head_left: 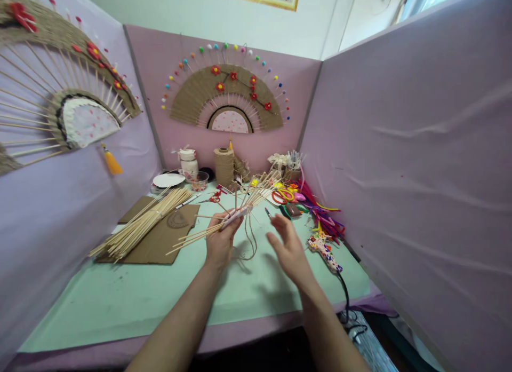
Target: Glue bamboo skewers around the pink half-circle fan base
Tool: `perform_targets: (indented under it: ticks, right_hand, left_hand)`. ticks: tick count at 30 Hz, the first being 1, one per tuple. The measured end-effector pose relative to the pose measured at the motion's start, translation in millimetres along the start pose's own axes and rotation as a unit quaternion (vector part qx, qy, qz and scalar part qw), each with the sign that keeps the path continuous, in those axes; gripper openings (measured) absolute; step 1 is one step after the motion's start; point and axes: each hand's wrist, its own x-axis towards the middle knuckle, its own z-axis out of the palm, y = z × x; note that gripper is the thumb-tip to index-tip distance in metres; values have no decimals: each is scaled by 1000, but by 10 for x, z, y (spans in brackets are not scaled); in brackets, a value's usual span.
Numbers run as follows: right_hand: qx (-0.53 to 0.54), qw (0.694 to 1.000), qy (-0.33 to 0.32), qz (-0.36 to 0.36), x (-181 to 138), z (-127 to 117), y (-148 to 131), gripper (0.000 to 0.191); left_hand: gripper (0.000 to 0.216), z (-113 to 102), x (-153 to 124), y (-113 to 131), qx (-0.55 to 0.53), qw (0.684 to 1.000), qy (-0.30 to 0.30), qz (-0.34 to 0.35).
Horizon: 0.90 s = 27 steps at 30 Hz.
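Note:
My left hand (221, 243) is closed around the pale base of a fan frame (236, 214), held above the table. Thin wooden sticks (192, 237) spread from that base to the left and to the upper right. A length of brown twine (253, 238) hangs from the frame in a loop. To its right my right hand (288, 250) is in the air, fingers apart, holding nothing. A dark pen-like thing (268, 213) shows just beyond its fingertips; whether they touch I cannot tell.
A tied bundle of sticks (148, 222) lies on cardboard (162, 254) at left. Red-handled scissors (215, 199), a twine spool (224, 168) and a white jar (188, 161) are behind. A patterned glue gun (326, 253) with its cord and colourful pipe cleaners (320, 212) lie right. Finished fans (230, 100) hang on the partitions.

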Motion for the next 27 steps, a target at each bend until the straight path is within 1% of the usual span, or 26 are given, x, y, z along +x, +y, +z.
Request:
perform_targets:
  ticks: [2,3,5,7,9,11,13,16,19,23,25,27]
  right_hand:
    - [130,990,-36,33,-22,332,-134,60]
    - [166,984,-42,50,-36,449,-186,61]
    - [180,981,-39,68,-61,576,-272,59]
    - [142,988,-18,58,-67,590,-348,48]
    - [88,995,0,40,-52,551,-422,37]
    - [49,998,-2,30,-28,515,-496,28]
    - [39,999,-15,22,-4,505,-566,23]
    - [32,999,-15,-5,23,537,-655,22]
    - [-25,997,11,-70,40,592,-717,22]
    - [-133,979,4,-156,39,678,-741,24]
    - [-181,967,-5,-178,28,715,-738,24]
    - [-204,961,-8,-189,17,737,-739,25]
  left_hand:
    - [32,3,-12,1,8,1000,-4,0]
    - [32,2,-13,0,9,1000,-4,1]
    - [32,-5,-10,-4,9,1000,-1,1]
    - [32,-11,-2,-8,6,1000,1,1]
    - [32,-12,6,-8,3,1000,1,1]
    - [32,-7,13,1,3,1000,4,3]
    - [31,-1,16,14,3,1000,8,7]
    - [31,7,17,32,1,1000,9,10]
    - [32,15,11,45,1,1000,19,7]
    - [31,30,0,74,41,998,51,14]
    - [29,40,-4,93,63,996,60,16]
    - [29,49,-10,109,72,996,58,16]
